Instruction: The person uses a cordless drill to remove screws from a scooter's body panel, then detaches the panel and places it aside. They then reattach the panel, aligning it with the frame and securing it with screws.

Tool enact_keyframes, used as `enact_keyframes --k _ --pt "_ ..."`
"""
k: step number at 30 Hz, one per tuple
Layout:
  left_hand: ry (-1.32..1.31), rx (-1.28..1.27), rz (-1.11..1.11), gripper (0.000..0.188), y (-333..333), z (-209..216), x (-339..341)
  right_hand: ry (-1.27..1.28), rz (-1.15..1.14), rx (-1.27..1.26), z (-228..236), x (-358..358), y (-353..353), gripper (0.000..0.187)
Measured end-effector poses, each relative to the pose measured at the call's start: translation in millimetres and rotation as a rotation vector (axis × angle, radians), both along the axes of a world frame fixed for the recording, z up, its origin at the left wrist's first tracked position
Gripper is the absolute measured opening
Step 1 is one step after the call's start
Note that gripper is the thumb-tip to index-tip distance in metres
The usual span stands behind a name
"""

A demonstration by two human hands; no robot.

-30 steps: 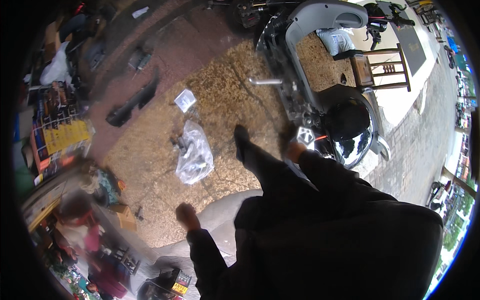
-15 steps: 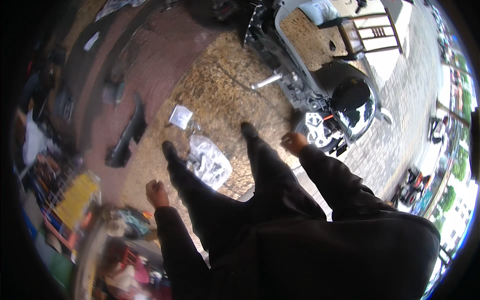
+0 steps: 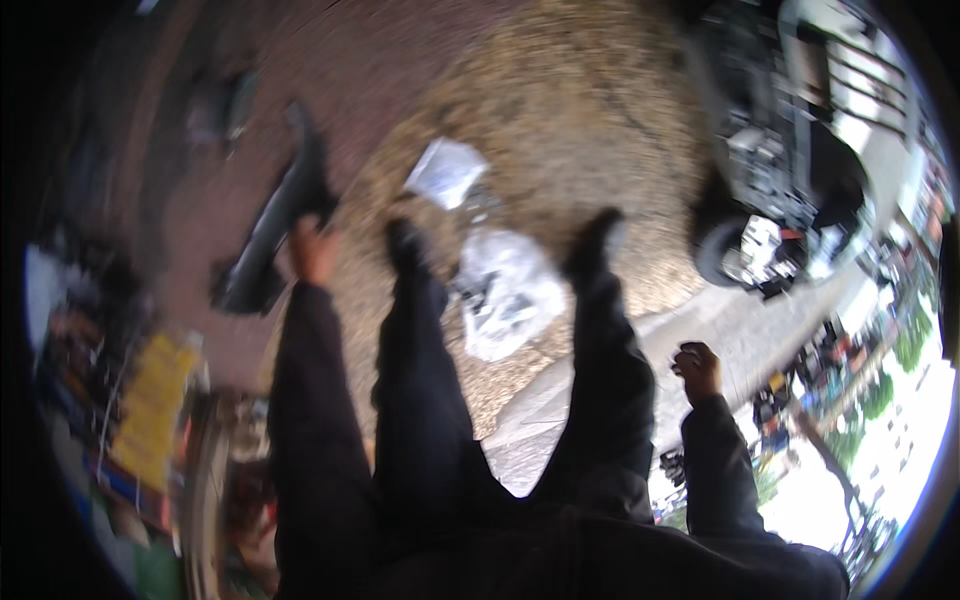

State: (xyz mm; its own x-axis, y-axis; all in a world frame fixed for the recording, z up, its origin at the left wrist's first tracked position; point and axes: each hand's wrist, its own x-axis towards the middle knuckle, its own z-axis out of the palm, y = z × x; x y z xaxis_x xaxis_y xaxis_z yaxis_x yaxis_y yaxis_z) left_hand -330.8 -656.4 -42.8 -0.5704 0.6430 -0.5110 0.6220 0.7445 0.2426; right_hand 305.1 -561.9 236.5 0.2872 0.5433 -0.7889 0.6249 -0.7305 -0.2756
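Observation:
My left hand [image 3: 315, 252], smeared by motion, shows beside the right edge of a long dark curved panel [image 3: 262, 255] on the reddish ground. Whether its fingers touch the panel is unclear. My right hand [image 3: 698, 372] hangs out to the right with its fingers curled in; a small dark and pale spot shows at the fingertips, too small to name. Between my feet lies a clear plastic bag [image 3: 510, 300] with something pale inside. Just beyond it is a white flat packet [image 3: 447, 172].
A partly stripped scooter [image 3: 765, 200] stands at the right, its wheel toward me, with a chair [image 3: 868, 85] behind it. At the lower left are a yellow rack-like thing [image 3: 152, 405] and assorted clutter. Stone ground [image 3: 560, 100] spreads ahead.
My view has turned, so the scooter sits farther right and the bag has shifted right in view. My left hand has swung forward toward the panel; my right hand has dropped back nearer my body.

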Motion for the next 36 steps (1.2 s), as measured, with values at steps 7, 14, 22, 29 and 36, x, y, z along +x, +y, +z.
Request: enact_keyframes --k 7,14,22,29,36 --pt "-0.025 -0.244 -0.178 0.074 -42.3 -118.1 -28.7 -0.209 0.510 -0.179 -65.6 -83.1 3.7 0.026" --pt "0.088 -0.375 -0.328 0.042 -57.1 -121.6 -74.9 -0.085 0.302 0.022 -64.9 -154.2 1.5 0.028" --pt "0.023 -0.303 -0.432 0.051 -81.2 -4.8 -133.8 0.082 0.217 0.120 -36.7 -135.1 -19.0 0.023" --pt "-0.150 -0.327 -0.395 0.054 18.9 291.1 -157.6 0.252 0.186 0.130 0.0 -137.8 -29.9 0.026" --pt "-0.017 0.494 -0.459 0.019 107.5 521.4 -132.1 0.489 0.147 0.193 38.5 -138.9 18.3 0.033"
